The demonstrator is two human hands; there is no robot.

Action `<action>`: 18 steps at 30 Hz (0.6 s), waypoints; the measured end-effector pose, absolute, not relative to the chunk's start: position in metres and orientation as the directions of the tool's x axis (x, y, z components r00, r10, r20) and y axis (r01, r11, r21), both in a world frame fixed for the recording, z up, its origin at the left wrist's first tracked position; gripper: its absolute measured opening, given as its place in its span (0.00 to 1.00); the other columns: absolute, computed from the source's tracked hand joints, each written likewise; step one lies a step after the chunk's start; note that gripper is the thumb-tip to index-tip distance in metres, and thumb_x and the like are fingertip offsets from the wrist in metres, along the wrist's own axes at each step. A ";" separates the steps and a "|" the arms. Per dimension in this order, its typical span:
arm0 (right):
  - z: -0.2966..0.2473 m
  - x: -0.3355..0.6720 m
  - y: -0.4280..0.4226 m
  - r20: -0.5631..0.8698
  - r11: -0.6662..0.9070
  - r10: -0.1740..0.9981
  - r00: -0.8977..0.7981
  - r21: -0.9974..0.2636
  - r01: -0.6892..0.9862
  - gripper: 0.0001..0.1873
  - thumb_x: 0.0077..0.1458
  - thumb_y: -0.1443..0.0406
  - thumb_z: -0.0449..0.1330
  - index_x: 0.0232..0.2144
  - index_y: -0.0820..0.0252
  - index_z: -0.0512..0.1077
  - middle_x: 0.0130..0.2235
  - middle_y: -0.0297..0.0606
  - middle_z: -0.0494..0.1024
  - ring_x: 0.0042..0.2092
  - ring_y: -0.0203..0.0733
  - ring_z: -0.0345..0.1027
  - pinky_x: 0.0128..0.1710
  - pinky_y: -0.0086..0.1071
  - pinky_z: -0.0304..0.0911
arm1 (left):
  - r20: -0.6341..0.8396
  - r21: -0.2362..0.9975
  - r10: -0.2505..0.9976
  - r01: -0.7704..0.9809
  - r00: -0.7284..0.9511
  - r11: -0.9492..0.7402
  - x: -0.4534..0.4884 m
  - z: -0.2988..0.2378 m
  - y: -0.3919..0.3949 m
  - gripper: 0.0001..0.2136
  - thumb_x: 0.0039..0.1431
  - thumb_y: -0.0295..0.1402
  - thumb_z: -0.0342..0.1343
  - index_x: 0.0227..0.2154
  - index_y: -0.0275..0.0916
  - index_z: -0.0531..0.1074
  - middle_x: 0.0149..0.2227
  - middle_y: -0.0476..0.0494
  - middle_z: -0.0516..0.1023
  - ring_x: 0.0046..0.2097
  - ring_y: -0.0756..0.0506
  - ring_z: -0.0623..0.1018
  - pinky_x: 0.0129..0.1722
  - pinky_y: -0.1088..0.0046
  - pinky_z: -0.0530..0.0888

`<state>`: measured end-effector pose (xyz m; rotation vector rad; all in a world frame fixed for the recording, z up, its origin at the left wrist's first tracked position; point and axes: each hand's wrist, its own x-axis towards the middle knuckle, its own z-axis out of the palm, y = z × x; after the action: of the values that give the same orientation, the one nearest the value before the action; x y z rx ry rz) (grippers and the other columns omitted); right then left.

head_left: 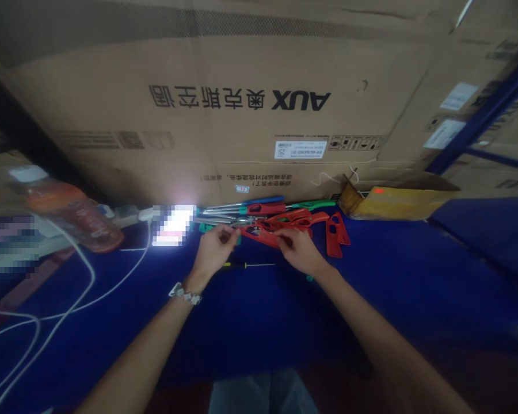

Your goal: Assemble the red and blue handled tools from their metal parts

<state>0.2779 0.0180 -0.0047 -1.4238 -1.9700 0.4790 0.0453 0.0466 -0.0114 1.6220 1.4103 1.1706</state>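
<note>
A red plastic handle casing (pixel 261 237), like that of a long-nosed gas lighter, spans the space between my hands. At its right end, my right hand (pixel 300 250) grips it with bent fingers. My left hand (pixel 216 247) is closed in a pinch near its left end; what is between those fingertips is too small to make out. Just behind lies a pile of red lighters (pixel 289 218) with metal tubes, along with a blue one (pixel 263 200) and a green one (pixel 315 204). In front of my hands lies a yellow and black screwdriver (pixel 246 265).
Loose red casing pieces (pixel 334 237) lie to the right, before a yellow taped package (pixel 401 203). At left are a lit phone (pixel 174 225), a white cable (pixel 90 270) and a drink bottle (pixel 75 213). A large cardboard box (pixel 224 132) stands behind the blue table surface (pixel 250 328).
</note>
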 end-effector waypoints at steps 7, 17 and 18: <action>-0.006 0.300 0.009 0.322 0.302 0.929 -0.184 -0.371 0.878 0.16 0.57 0.64 0.61 0.48 0.57 0.77 0.48 0.46 0.77 0.53 0.54 0.67 0.52 0.46 0.59 | 0.411 0.655 0.895 0.626 0.175 -0.423 0.069 0.002 0.059 0.07 0.60 0.36 0.56 0.30 0.40 0.73 0.27 0.48 0.78 0.30 0.46 0.77 0.32 0.71 0.70; -0.009 0.336 0.010 0.378 0.260 0.925 -0.032 -0.570 0.779 0.07 0.56 0.70 0.59 0.37 0.56 0.75 0.41 0.39 0.78 0.45 0.45 0.71 0.46 0.39 0.65 | 0.244 0.121 0.799 0.800 0.549 -0.587 0.154 0.026 0.119 0.16 0.54 0.46 0.63 0.38 0.39 0.78 0.43 0.36 0.78 0.49 0.32 0.75 0.48 0.58 0.70; -0.011 0.336 0.008 0.378 0.267 0.925 -0.041 -0.568 0.779 0.06 0.56 0.69 0.60 0.36 0.56 0.75 0.40 0.38 0.78 0.44 0.45 0.71 0.45 0.39 0.65 | 0.238 0.102 0.803 0.808 0.546 -0.580 0.158 0.025 0.120 0.17 0.55 0.48 0.62 0.37 0.38 0.78 0.42 0.35 0.79 0.49 0.32 0.75 0.49 0.57 0.69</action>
<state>0.3360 0.0082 -0.0110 -1.5438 -1.8480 0.2695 0.1581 0.1201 0.0250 2.7796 1.4484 0.4124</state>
